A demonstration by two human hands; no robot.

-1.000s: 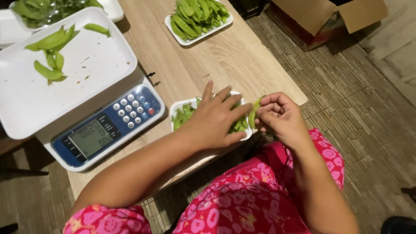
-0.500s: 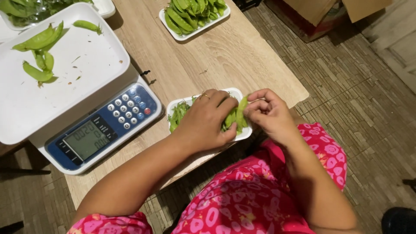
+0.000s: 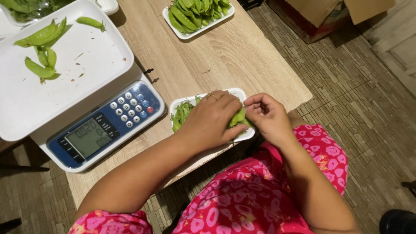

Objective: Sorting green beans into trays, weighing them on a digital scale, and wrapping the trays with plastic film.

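**Both hands at the near tray of pea pods**

The left hand [image 3: 212, 119] lies palm-down over a small white tray [image 3: 236, 92] at the near edge of the wooden counter [image 3: 225, 56], its fingers curled onto the green pea pods [image 3: 182, 112] heaped inside. The grip there is closed over the pods, pressing them down, though which pods it holds cannot be told beneath the hand. The right hand [image 3: 268, 117] sits just to the right, at the tray's right end, thumb and fingertips pinched shut on a single pod [image 3: 238, 117] that shows between the two hands. The hands nearly touch over this pod.

To the left stands a digital scale [image 3: 104, 125] with a blue keypad face and a broad white weighing pan [image 3: 86, 69]; a few loose pods [image 3: 41, 56] lie on the pan's far left part. On the far side of the counter a second white tray [image 3: 173, 26] holds a full pile of pods. A cardboard box [image 3: 320, 13] rests on the floor at far right. The person's pink patterned clothing [image 3: 260, 190] fills the near foreground.
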